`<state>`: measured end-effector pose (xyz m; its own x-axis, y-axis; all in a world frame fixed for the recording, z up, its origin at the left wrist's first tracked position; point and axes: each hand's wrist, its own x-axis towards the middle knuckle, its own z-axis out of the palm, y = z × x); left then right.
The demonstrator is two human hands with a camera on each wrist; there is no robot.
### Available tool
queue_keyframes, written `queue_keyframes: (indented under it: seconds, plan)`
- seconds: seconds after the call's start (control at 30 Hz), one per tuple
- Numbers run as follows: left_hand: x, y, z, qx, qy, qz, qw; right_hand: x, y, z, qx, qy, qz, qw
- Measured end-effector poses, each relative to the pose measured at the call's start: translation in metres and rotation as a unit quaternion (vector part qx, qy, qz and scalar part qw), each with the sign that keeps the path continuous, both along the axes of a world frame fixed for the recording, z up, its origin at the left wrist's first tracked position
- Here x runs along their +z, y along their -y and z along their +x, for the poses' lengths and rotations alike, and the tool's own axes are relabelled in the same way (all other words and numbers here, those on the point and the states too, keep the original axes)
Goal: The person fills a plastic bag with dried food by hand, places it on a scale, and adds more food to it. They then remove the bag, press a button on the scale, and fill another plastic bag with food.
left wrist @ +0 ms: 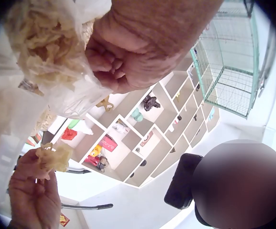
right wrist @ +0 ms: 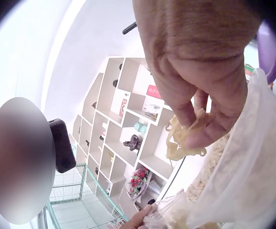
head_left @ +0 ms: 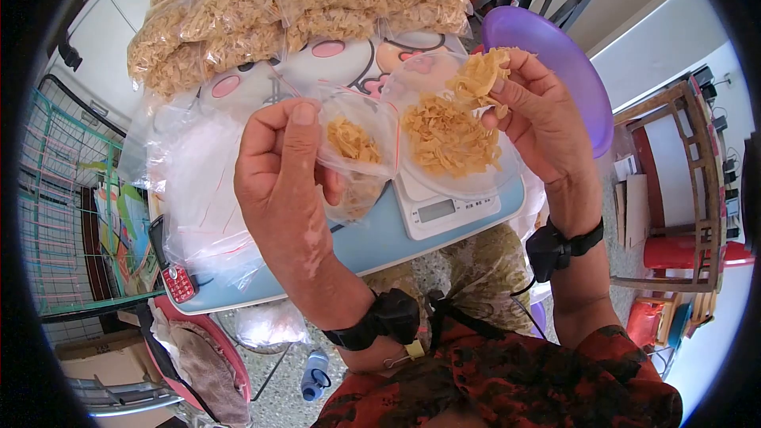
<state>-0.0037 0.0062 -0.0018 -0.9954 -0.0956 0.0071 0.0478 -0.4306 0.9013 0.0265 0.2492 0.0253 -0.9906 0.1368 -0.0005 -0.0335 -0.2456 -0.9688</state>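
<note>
My left hand (head_left: 285,150) grips a clear zip bag (head_left: 390,135) with a red seal line by its edge; its mouth is open, and pale yellow dried flakes lie inside. My right hand (head_left: 547,115) pinches a clump of the same thin flakes (head_left: 478,78) between thumb and fingers. That clump is held over the far right side of a translucent bowl (head_left: 507,173), where more loose flakes (head_left: 452,143) are heaped. Beneath the bowl stands a white kitchen scale (head_left: 468,212), its display facing me. The left wrist view shows the bag (left wrist: 76,98) from below.
Filled bags of flakes (head_left: 230,16) are stacked along the table's far side. Empty clear bags (head_left: 210,174) lie at the left, near a red-keyed phone (head_left: 179,281). A purple plastic piece (head_left: 587,87) stands right of the bowl. A wire cage (head_left: 71,214) stands left of the table.
</note>
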Motion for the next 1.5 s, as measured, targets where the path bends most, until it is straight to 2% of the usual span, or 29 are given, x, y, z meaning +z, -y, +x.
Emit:
queue_keyframes:
  seconds: [0.33, 0.97, 1.07, 1.17, 1.27, 1.3, 1.37, 1.47, 1.5]
  plan:
    - [0.0, -0.004, 0.0, -0.009, 0.002, 0.011, 1.0, 0.002, 0.003, 0.002, -0.016, 0.006, 0.018, 1.0]
    - [0.001, -0.006, 0.0, -0.019, 0.011, 0.02, 1.0, -0.001, 0.007, 0.0, -0.037, -0.059, -0.062, 0.996]
    - [0.002, -0.005, 0.001, -0.025, 0.008, 0.023, 0.999, 0.007, 0.022, 0.0, -0.05, -0.118, -0.011, 0.992]
    - [0.002, -0.004, 0.001, -0.034, 0.005, 0.034, 0.999, 0.014, 0.039, 0.0, -0.114, -0.145, 0.142, 0.973]
    - [0.002, -0.005, 0.001, -0.035, 0.004, 0.037, 0.999, 0.014, 0.062, 0.0, -0.103, -0.2, 0.225, 0.948]
    - [0.002, -0.005, 0.001, -0.036, 0.004, 0.037, 0.999, 0.012, 0.071, 0.0, -0.118, -0.213, 0.271, 0.931]
    - [0.003, -0.005, 0.001, -0.039, 0.007, 0.037, 0.999, 0.006, 0.081, -0.004, -0.16, -0.275, 0.432, 0.844]
    - [0.004, -0.004, 0.001, -0.043, 0.012, 0.035, 0.998, 0.002, 0.089, -0.006, -0.122, -0.352, 0.552, 0.746]
    - [0.002, -0.004, 0.0, -0.044, 0.009, 0.033, 0.998, 0.001, 0.092, -0.004, -0.105, -0.343, 0.544, 0.758]
